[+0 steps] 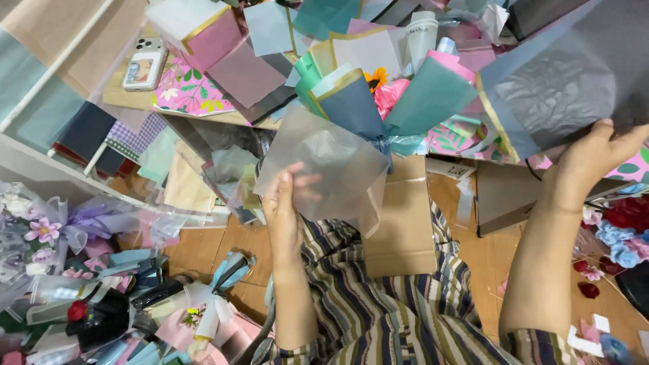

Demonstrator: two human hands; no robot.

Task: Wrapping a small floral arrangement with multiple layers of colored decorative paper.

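Left hand (284,209) pinching translucent grey sheet (324,165) against bouquet (378,101), just above the fingers. Right hand (595,159) gripping grey wrapping paper (568,74) by its lower edge. Better to keep the pinch firm and lay the paper flat, without creases.

Your left hand (287,209) grips a translucent grey wrapping sheet (324,165), and your right hand (595,159) grips a darker grey-blue translucent sheet (561,74) edged in gold. Between them, note the bouquet (392,88): its wrap folds are navy blue, teal and green with gold trim, pink paper shows inside, and an orange-and-yellow flower (376,78) sits at the centre. Your sleeves (378,311) carry brown, navy and cream stripes, the paper bag (405,216) is plain brown, and the phone (144,64) has a white case.
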